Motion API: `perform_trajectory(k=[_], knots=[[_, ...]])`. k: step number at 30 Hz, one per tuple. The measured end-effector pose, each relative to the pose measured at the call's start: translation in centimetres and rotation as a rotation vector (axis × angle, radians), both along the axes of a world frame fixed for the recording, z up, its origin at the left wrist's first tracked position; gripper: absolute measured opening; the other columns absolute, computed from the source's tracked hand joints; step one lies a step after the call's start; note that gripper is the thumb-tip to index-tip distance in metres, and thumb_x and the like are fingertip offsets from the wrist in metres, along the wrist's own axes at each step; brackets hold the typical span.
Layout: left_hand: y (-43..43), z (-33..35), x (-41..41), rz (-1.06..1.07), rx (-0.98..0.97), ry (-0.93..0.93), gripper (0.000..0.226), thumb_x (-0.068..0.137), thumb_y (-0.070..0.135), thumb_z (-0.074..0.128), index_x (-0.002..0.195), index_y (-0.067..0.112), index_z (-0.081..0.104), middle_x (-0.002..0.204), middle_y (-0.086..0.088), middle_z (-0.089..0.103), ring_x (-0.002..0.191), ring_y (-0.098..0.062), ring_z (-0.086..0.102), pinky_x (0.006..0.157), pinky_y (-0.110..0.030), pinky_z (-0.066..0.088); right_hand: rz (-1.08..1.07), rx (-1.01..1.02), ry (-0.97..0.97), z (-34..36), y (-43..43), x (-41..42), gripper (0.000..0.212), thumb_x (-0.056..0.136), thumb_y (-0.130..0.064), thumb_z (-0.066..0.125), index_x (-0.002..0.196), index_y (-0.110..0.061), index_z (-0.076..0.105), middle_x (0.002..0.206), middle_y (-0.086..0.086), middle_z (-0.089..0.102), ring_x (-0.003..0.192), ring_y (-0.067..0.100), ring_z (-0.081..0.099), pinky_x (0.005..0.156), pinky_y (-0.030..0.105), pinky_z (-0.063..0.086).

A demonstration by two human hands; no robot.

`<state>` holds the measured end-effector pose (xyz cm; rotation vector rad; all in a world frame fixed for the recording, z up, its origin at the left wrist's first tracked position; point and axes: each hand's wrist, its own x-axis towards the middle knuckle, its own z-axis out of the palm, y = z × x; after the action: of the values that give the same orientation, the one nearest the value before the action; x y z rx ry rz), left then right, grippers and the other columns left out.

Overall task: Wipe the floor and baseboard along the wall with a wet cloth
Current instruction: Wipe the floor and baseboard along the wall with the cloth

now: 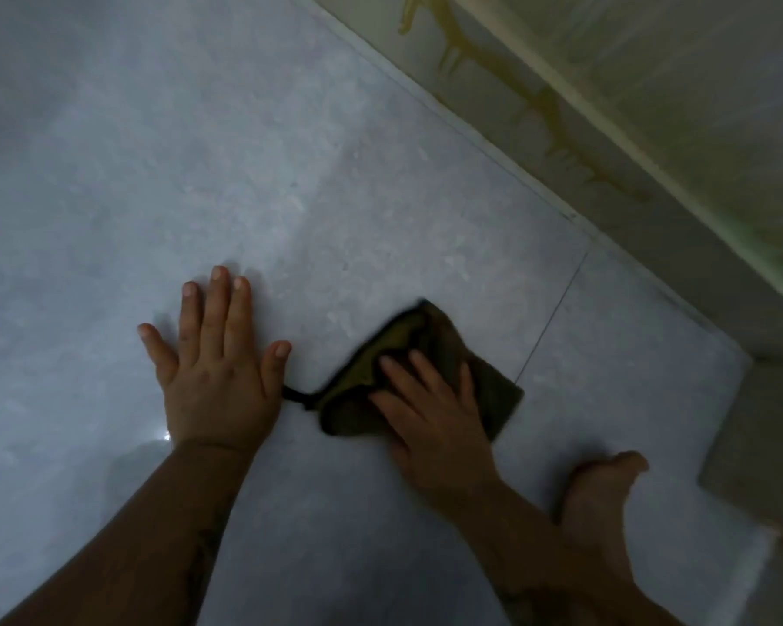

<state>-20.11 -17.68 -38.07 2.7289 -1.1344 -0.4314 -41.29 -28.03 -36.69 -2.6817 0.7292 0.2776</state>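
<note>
Head view: person crouched low, both hands down on the grey tiled floor [290, 196]. Left hand [218, 368] is spread flat, fingers wide, holding nothing, just propping weight. Right hand [430, 408] lies palm-down on a dark olive cloth [489, 390], fingers splayed over it, pressing rather than gripping. The cloth sits under and just ahead of the right hand, between the two hands and the wall; a thin loop or tag trails off its corner toward the left thumb.

Cloth looks soft, folded, limp and light; if wet it should drag flat and cling to the tile (wetness can't be confirmed here, frame is blurry). Best held by flat palm pressure on the middle, or pinched at a folded edge to lift.

Baseboard [679, 246] runs diagonally ahead and right of the right hand, close by, with yellowish drip stains [557, 124] on it, apparently untouched. A bare foot [602, 494] sits just right of the right wrist, and a step or block [742, 445] beyond it crowds that side. Wide open floor ahead of and left of the left hand.
</note>
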Motion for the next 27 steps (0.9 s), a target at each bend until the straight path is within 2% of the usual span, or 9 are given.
perform_trajectory(k=[5, 8, 10, 13, 16, 19, 21, 24, 27], knots=[[-0.1, -0.1, 0.0, -0.006, 0.008, -0.017, 0.071, 0.095, 0.053, 0.026, 0.152, 0.010, 0.023, 0.160, -0.010, 0.020, 0.148, -0.029, 0.012, 0.115, -0.057, -0.004, -0.652, -0.052, -0.014, -0.3, -7.3, -1.5, 0.043, 0.086, -0.021, 0.043, 0.129, -0.014, 0.047, 0.143, 0.018, 0.047, 0.135, 0.037, 0.036, 0.107, 0.066, 0.026], [-0.1, -0.1, 0.0, 0.003, 0.015, -0.011, 0.071, 0.095, 0.054, 0.026, 0.152, 0.011, 0.022, 0.160, -0.010, 0.019, 0.148, -0.029, 0.011, 0.115, -0.057, -0.005, -0.883, 0.005, -0.231, 0.9, -11.6, 4.6, 0.040, 0.091, -0.003, 0.046, 0.130, -0.001, 0.053, 0.133, 0.020, 0.055, 0.125, 0.036, 0.050, 0.110, 0.039, 0.031], [-0.1, 0.0, 0.0, 0.012, 0.012, -0.010, 0.071, 0.095, 0.053, 0.026, 0.152, 0.011, 0.023, 0.160, -0.010, 0.020, 0.148, -0.029, 0.013, 0.114, -0.057, -0.005, -0.879, 0.128, -0.412, 3.3, -12.0, 8.0, 0.038, 0.092, 0.000, 0.044, 0.127, -0.011, 0.055, 0.125, 0.012, 0.059, 0.116, 0.025, 0.054, 0.105, 0.025, 0.034], [-0.3, 0.1, 0.1, 0.019, 0.011, -0.005, 0.070, 0.095, 0.053, 0.027, 0.151, 0.011, 0.024, 0.160, -0.009, 0.021, 0.148, -0.029, 0.014, 0.114, -0.057, -0.004, -0.917, 0.303, -0.524, 6.5, -9.3, 8.6, 0.039, 0.094, -0.003, 0.043, 0.115, -0.035, 0.049, 0.115, -0.004, 0.060, 0.107, 0.012, 0.057, 0.098, 0.028, 0.044], [-0.3, 0.1, 0.1, 0.013, 0.017, -0.015, 0.070, 0.095, 0.053, 0.027, 0.151, 0.011, 0.025, 0.159, -0.009, 0.022, 0.148, -0.029, 0.014, 0.115, -0.057, -0.004, -0.918, 0.193, -0.448, 6.2, -6.7, 3.0, 0.037, 0.097, -0.016, 0.042, 0.126, -0.038, 0.049, 0.127, -0.012, 0.056, 0.116, -0.001, 0.050, 0.107, 0.028, 0.039], [-0.2, -0.1, 0.1, 0.010, 0.021, -0.023, 0.070, 0.095, 0.053, 0.027, 0.151, 0.011, 0.027, 0.159, -0.009, 0.023, 0.148, -0.029, 0.015, 0.115, -0.055, -0.005, -0.770, 0.145, -0.081, 4.6, -5.6, -2.8, 0.042, 0.096, -0.045, 0.020, 0.134, -0.060, 0.031, 0.154, -0.013, 0.023, 0.138, 0.004, 0.013, 0.118, 0.040, 0.009], [-0.2, -0.1, 0.1, 0.010, 0.021, -0.021, 0.070, 0.095, 0.053, 0.027, 0.151, 0.011, 0.026, 0.159, -0.009, 0.023, 0.148, -0.028, 0.015, 0.115, -0.054, -0.007, -0.891, 0.128, 0.006, 3.1, -6.4, -4.7, 0.041, 0.097, -0.054, 0.012, 0.136, -0.068, 0.015, 0.156, -0.020, 0.009, 0.140, -0.002, -0.006, 0.117, 0.041, -0.010], [-0.2, -0.1, 0.2, 0.003, 0.023, -0.020, 0.070, 0.095, 0.053, 0.027, 0.152, 0.012, 0.025, 0.159, -0.009, 0.022, 0.148, -0.028, 0.013, 0.115, -0.053, -0.008, -1.196, -0.068, 0.054, 0.8, -11.4, -5.3, 0.061, 0.093, -0.046, 0.034, 0.151, -0.032, 0.020, 0.160, 0.001, 0.017, 0.146, 0.021, 0.011, 0.118, 0.055, 0.002], [-0.3, -0.1, 0.2, 0.005, 0.025, -0.008, 0.070, 0.095, 0.053, 0.026, 0.152, 0.012, 0.024, 0.160, -0.008, 0.020, 0.148, -0.028, 0.011, 0.115, -0.056, -0.006, -1.240, -0.138, -0.029, 0.6, -15.3, -0.5, 0.070, 0.088, -0.025, 0.048, 0.152, -0.013, 0.021, 0.157, 0.013, 0.020, 0.142, 0.032, 0.021, 0.112, 0.061, 0.020]])
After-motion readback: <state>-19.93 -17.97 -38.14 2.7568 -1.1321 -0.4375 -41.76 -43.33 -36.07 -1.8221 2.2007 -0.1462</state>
